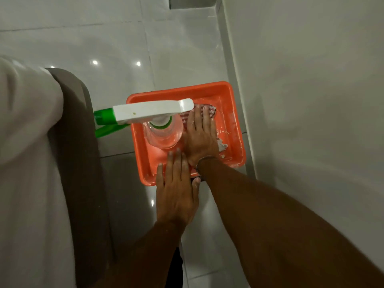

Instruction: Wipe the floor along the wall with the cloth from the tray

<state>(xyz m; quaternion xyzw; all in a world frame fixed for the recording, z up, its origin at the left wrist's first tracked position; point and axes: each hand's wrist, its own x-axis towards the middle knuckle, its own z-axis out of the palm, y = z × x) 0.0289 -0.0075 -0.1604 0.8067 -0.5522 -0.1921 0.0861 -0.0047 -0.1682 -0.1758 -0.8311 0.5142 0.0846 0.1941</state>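
Note:
An orange tray (178, 89) sits on the glossy white floor tiles, close to the wall's skirting (232, 80). A red-and-white checked cloth (185, 117) lies inside it, mostly hidden under my right hand (200, 136), which rests flat on the cloth with its fingers stretched out. My left hand (176, 190) lies flat across the tray's near rim, fingers together and extended, its thumb beside a dark cloth corner hanging over the rim. Neither hand is closed around anything.
A clear spray bottle (164, 138) with a white and green trigger head (149, 110) stands in the tray's left half, touching my right hand. A piece of furniture with a brown-grey side (79, 163) and pale cover fills the left. The white wall (311, 100) runs along the right.

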